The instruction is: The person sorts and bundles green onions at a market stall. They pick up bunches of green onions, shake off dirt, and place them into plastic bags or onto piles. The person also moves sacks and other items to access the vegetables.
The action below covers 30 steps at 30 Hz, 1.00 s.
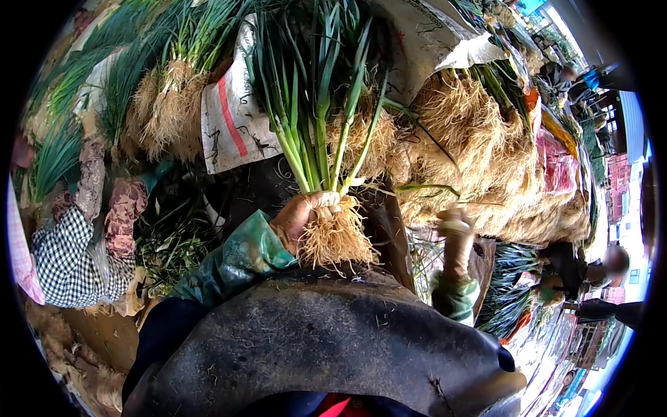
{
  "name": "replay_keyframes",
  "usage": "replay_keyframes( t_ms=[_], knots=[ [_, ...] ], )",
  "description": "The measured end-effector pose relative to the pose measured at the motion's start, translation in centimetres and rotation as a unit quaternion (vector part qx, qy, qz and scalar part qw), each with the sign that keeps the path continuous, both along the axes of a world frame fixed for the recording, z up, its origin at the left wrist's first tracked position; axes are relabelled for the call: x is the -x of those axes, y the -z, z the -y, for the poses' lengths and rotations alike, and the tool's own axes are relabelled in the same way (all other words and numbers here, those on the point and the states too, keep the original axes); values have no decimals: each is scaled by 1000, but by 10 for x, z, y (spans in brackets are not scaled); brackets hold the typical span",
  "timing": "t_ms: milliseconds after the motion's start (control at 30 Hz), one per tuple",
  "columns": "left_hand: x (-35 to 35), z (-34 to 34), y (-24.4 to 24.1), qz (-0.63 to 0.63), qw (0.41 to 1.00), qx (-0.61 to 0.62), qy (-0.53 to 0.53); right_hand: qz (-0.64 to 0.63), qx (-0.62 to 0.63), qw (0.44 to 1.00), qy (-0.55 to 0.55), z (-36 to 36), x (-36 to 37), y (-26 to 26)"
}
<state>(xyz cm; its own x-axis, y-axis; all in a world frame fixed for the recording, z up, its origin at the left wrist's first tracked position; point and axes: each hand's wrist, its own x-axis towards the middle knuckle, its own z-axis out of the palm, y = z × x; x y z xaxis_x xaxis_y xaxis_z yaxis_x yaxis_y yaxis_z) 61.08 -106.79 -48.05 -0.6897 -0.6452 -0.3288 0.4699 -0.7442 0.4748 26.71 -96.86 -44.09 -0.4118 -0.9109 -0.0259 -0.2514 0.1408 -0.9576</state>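
My left hand (310, 216) is closed around the base of a bunch of green onions (320, 140), just above their pale, stringy roots (338, 240). The bunch stands roughly upright, its long green leaves pointing away from me. Off to the right, my right hand (456, 224) is blurred by motion, and its fingers cannot be made out. A loose green leaf (427, 187) trails in the air right by its fingertips; whether the fingers grip it is unclear. A dark, dirt-specked apron (333, 333) covers my lap below the roots.
Rooted onions (469, 140) are heaped at the right under a white woven sack (427, 41). Another sack (234, 125) with a red stripe lies ahead, beside more onion bunches (174, 104). Leaf scraps (177, 234) cover the left ground. A person in checked clothing (73, 266) sits close by.
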Motion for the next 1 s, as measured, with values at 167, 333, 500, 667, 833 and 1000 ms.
replay_keyframes(
  t_ms=[167, 333, 500, 667, 833, 1000],
  knots=[
    [11, -11, -23, 50, 998, -28, 38, -60, -87, 987, -122, 23, -63, -18],
    [15, -9, -23, 151, 985, 77, 43, -198, 54, 927, -315, 80, -137, -6],
    [-4, 1, -33, 160, 983, 76, 38, -196, 86, 845, -490, 49, -123, -17],
    [-15, 6, -49, 109, 987, 70, 100, 210, -62, 897, -385, 49, -102, -38],
    [0, 6, -27, -34, 966, 173, 188, 512, 25, 847, -140, 128, -116, 30],
    [-20, -10, 71, -341, 889, 266, 150, 240, 83, 946, -204, 175, -141, 16]
  ],
)
